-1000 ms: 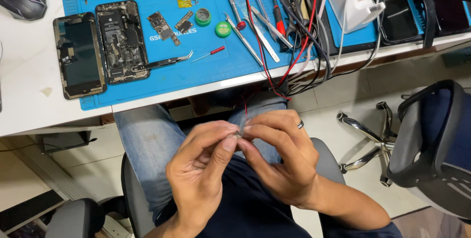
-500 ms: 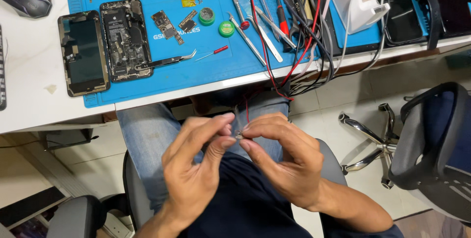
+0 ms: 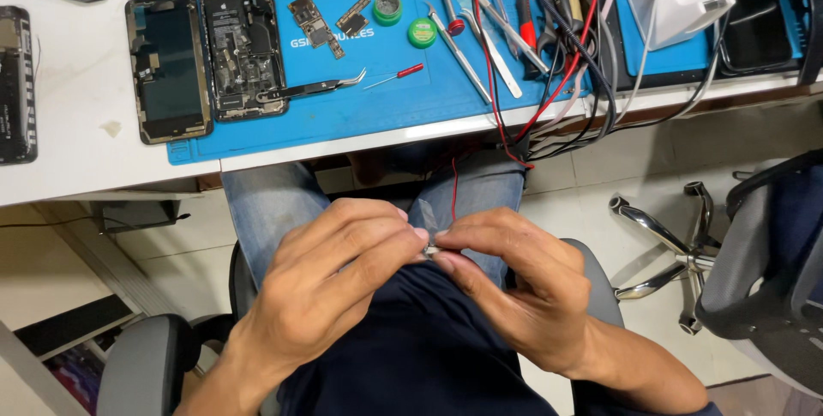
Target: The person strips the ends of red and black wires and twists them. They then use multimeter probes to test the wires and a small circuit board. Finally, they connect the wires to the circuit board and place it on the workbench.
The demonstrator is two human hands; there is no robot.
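Seen from above, a white table [image 3: 69, 167] carries a blue work mat [image 3: 386, 99]. At the mat's left side lie a detached phone screen [image 3: 167, 69] and, just beside it, an opened phone body [image 3: 240, 43] with its insides showing. Farther right sit black tweezers [image 3: 313, 87], a small red screwdriver [image 3: 394, 75], two small green tins [image 3: 403, 20] and a tangle of red and black cables [image 3: 549, 73]. Below the table edge, over the person's lap (blue jeans, dark shirt), the left hand [image 3: 334, 279] and right hand [image 3: 514, 283] meet fingertip to fingertip. Both pinch a tiny pale part [image 3: 429, 249] between them, fingers closed tight around it; what it is cannot be made out. An office chair [image 3: 771, 270] stands at far right.
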